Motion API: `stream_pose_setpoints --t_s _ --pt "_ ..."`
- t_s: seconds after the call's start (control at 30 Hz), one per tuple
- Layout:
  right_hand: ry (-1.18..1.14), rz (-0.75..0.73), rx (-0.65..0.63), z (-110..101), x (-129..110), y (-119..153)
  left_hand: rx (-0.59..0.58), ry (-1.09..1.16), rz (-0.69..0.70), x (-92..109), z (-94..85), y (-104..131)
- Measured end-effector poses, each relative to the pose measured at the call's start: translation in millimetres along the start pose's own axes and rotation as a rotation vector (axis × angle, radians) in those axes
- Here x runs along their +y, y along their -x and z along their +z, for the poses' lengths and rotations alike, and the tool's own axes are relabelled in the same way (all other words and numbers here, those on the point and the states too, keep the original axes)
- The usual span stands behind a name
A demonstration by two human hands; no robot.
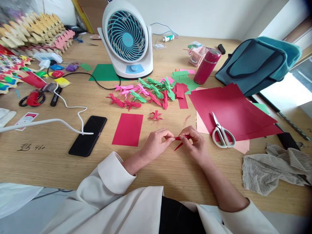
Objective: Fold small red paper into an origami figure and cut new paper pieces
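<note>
Between my two hands is a small folded piece of red paper (pixel 179 138), held above the wooden table. My left hand (pixel 158 143) pinches its left end between thumb and fingertips. Thumb and fingers of my right hand (pixel 193 143) close on the other end, and a thin pointed strip of the paper hangs below. Part of the fold is hidden by the right fingers. A flat red paper rectangle (pixel 128 129) lies left of my left hand. Beyond my hands sits a small red folded paper figure (pixel 155 115). White-handled scissors (pixel 222 131) rest right of my right hand, on large red sheets (pixel 234 110).
Several folded green (pixel 156 87), pink and red paper pieces lie in front of a white fan (pixel 126 35). A phone (pixel 88 136) with a white cable is at left. A red flask (pixel 207 66), a teal bag (pixel 255 65) and a grey cloth (pixel 270 167) stand or lie at right.
</note>
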State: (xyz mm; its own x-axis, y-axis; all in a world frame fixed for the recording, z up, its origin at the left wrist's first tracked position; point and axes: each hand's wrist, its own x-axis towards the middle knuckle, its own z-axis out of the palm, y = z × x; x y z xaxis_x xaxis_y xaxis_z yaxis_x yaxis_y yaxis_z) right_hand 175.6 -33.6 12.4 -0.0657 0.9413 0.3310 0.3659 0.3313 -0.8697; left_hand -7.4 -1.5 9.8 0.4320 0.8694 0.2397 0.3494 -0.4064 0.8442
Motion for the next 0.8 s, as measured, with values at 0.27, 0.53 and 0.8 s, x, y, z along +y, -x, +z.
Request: stream_pose_setpoints --t_s 0.27,0.53,0.8 --pt "-0.194 0.175 0.078 3 9 3 0.047 0.092 -0.081 1 1.3 0" --pt "-0.387 0.293 0.014 12 11 2 0.103 0.449 -0.303 -4 6.8 -1" --pt "-0.468 0.308 0.053 15 10 2 -0.071 0.456 -0.242 0 15.0 4"
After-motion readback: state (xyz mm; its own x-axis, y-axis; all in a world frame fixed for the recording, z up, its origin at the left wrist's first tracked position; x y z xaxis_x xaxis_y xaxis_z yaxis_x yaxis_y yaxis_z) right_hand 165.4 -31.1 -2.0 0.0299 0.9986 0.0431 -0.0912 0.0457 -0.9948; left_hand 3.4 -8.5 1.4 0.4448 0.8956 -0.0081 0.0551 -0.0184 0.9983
